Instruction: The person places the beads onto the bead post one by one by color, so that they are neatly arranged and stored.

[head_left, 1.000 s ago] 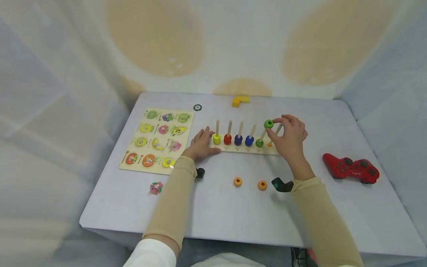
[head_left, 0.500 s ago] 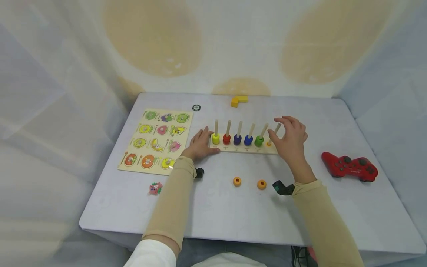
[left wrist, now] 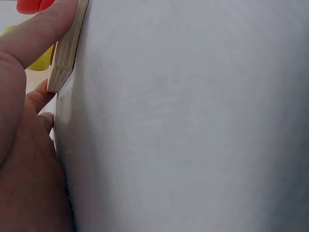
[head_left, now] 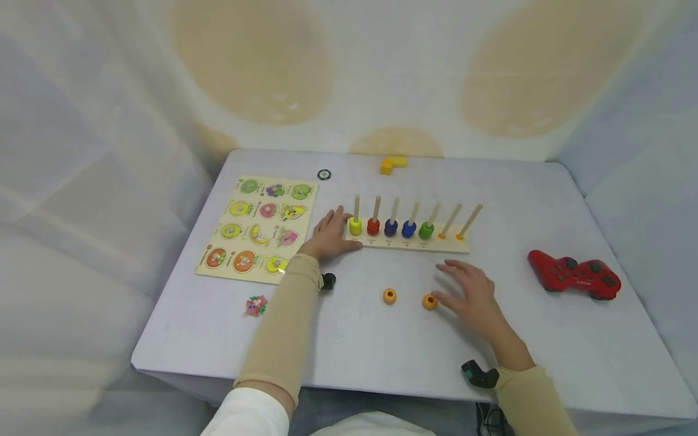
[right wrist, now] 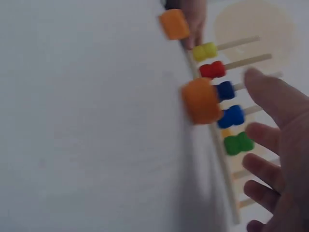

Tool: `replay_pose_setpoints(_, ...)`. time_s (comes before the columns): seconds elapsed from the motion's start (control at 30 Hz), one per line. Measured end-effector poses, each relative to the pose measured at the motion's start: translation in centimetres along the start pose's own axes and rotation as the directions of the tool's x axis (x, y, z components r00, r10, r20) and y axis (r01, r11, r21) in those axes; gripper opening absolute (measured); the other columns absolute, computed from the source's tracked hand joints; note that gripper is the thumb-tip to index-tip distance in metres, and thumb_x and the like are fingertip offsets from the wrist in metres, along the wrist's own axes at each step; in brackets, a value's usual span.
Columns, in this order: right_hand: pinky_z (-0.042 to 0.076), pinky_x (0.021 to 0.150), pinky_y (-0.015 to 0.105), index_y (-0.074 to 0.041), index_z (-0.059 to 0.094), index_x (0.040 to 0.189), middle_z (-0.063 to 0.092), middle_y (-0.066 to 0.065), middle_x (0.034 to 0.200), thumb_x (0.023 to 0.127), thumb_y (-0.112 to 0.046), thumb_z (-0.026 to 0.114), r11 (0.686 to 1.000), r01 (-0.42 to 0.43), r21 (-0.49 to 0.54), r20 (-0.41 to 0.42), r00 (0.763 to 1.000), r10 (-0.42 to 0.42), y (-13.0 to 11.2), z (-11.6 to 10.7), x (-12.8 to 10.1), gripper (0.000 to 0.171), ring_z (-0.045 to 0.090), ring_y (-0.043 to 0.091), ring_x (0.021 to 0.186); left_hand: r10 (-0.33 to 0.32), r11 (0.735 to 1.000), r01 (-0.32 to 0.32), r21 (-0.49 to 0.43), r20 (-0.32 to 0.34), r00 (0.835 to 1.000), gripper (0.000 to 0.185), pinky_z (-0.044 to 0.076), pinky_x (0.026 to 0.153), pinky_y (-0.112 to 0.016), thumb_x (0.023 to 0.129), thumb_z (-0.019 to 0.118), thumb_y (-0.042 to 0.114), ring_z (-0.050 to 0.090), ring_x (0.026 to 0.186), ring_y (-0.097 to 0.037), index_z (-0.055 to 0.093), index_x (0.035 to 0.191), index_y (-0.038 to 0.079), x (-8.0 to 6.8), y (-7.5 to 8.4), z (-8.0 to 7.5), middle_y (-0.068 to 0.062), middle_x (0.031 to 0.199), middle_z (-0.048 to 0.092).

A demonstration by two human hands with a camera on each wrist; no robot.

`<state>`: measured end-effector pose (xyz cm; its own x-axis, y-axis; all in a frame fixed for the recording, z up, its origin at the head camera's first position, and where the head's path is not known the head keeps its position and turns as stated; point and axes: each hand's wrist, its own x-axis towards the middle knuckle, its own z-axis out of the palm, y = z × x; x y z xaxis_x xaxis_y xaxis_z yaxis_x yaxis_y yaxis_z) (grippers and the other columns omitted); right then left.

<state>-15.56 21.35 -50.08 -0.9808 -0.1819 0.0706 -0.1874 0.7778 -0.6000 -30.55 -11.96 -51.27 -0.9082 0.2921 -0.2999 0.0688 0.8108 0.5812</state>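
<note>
A wooden peg board [head_left: 392,244] carries a row of upright pegs. Yellow, red, dark blue, blue and green beads sit low on its left pegs; the two right pegs bear none. My left hand [head_left: 329,237] holds the board's left end, thumb along the front edge and fingers at the far side; the left wrist view shows the thumb [left wrist: 41,31] against the board's edge. Over the table in front of the board, my right hand [head_left: 470,297] has its fingers spread, thumb tip close by an orange bead [head_left: 429,301]. Another orange bead [head_left: 389,295] lies farther left.
A fruit puzzle board [head_left: 256,230] lies at the left, with a small pink-and-green piece [head_left: 255,306] in front of it. A red game controller [head_left: 574,275] is at the right. Farther back are a yellow block piece [head_left: 392,164] and a round black-and-white disc [head_left: 324,174].
My right hand has let go of the green bead, which dropped down its peg onto the other. It then came back toward me to the right orange bead. The left hand stayed put.
</note>
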Motion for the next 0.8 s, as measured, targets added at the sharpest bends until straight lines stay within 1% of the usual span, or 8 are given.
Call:
replay_pose_setpoints(0.07,0.02,0.109,0.075,-0.014,0.059,0.141,0.045,0.019,0.155,0.086,-0.026,0.083,1.0,-0.005,-0.013,0.06,0.998,0.006,0.6,0.9,-1.2,0.061,0.032,0.047,0.144,-0.018,1.0,0.018,0.018,0.009,1.0,0.088,0.001,0.131,-0.052,0.09,0.074,0.05,-0.007,0.161,-0.028,0.029,0.16,0.023,0.4,0.0,-0.1,-0.003,0.175,-0.003)
replay_pose_setpoints(0.13,0.02,0.109,0.074,-0.017,0.062,0.139,0.044,0.019,0.155,0.084,-0.026,0.085,1.0,0.001,-0.02,0.075,0.997,0.0,0.9,1.5,-1.9,0.06,0.031,0.046,0.144,-0.041,0.999,0.04,0.031,0.016,0.999,0.087,0.0,0.132,-0.051,0.09,0.074,0.049,-0.007,0.161,-0.027,0.028,0.16,0.024,0.7,0.0,-0.2,-0.002,0.175,-0.004)
replay_pose_setpoints(0.2,0.019,0.109,0.073,-0.018,0.067,0.133,0.046,0.018,0.153,0.083,-0.025,0.085,1.0,0.014,-0.015,0.061,0.998,-0.013,1.0,2.1,-2.1,0.053,0.032,0.046,0.144,-0.051,0.998,0.051,0.038,0.024,0.998,0.088,-0.001,0.131,-0.051,0.091,0.073,0.048,-0.009,0.161,-0.026,0.026,0.161,0.024,0.8,-0.1,-0.1,-0.001,0.175,-0.006)
replay_pose_setpoints(0.33,0.018,0.108,0.074,-0.018,0.074,0.119,0.051,0.018,0.148,0.084,-0.021,0.085,0.999,0.033,-0.013,0.037,0.999,-0.032,0.9,2.8,-2.0,0.038,0.035,0.045,0.141,-0.021,1.0,0.021,0.024,0.022,1.0,0.086,-0.001,0.131,-0.051,0.093,0.072,0.047,-0.008,0.161,-0.027,0.025,0.161,0.022,0.2,-0.3,0.2,-0.002,0.175,-0.004)
replay_pose_setpoints(0.47,0.018,0.11,0.075,-0.016,0.073,0.116,0.052,0.018,0.148,0.086,-0.022,0.083,1.0,0.009,0.014,0.013,1.0,-0.01,0.3,2.4,-1.2,0.032,0.035,0.045,0.142,0.004,1.0,-0.004,0.002,0.01,1.0,0.086,0.0,0.132,-0.051,0.093,0.071,0.047,-0.007,0.161,-0.027,0.027,0.161,0.021,-0.3,-0.2,0.1,-0.003,0.175,-0.002)
replay_pose_setpoints(0.6,0.02,0.112,0.074,-0.011,0.07,0.119,0.051,0.018,0.15,0.089,-0.019,0.08,0.998,-0.002,0.066,-0.138,0.99,0.011,-0.3,-0.1,1.4,0.033,0.034,0.046,0.143,0.005,1.0,-0.005,-0.005,0.0,1.0,0.086,0.0,0.132,-0.051,0.092,0.072,0.048,-0.007,0.162,-0.026,0.027,0.161,0.022,-0.3,0.1,0.0,-0.002,0.175,-0.002)
replay_pose_setpoints(0.7,0.023,0.114,0.071,-0.006,0.068,0.121,0.05,0.02,0.149,0.09,-0.016,0.078,0.995,0.024,0.099,-0.308,0.951,0.008,-0.7,-2.7,4.0,0.034,0.033,0.045,0.143,0.001,1.0,-0.001,-0.001,-0.003,1.0,0.086,0.0,0.132,-0.051,0.092,0.072,0.048,-0.007,0.162,-0.027,0.027,0.161,0.022,-0.3,0.2,0.0,-0.002,0.175,-0.002)
replay_pose_setpoints(0.8,0.027,0.116,0.066,-0.003,0.067,0.125,0.05,0.02,0.149,0.093,-0.018,0.075,0.994,0.018,0.106,-0.419,0.908,0.029,-1.0,-4.9,6.3,0.036,0.033,0.042,0.144,-0.003,1.0,0.003,-0.003,0.008,1.0,0.086,0.0,0.132,-0.051,0.092,0.072,0.049,-0.007,0.162,-0.026,0.027,0.161,0.023,-0.4,0.4,0.1,-0.002,0.175,-0.002)
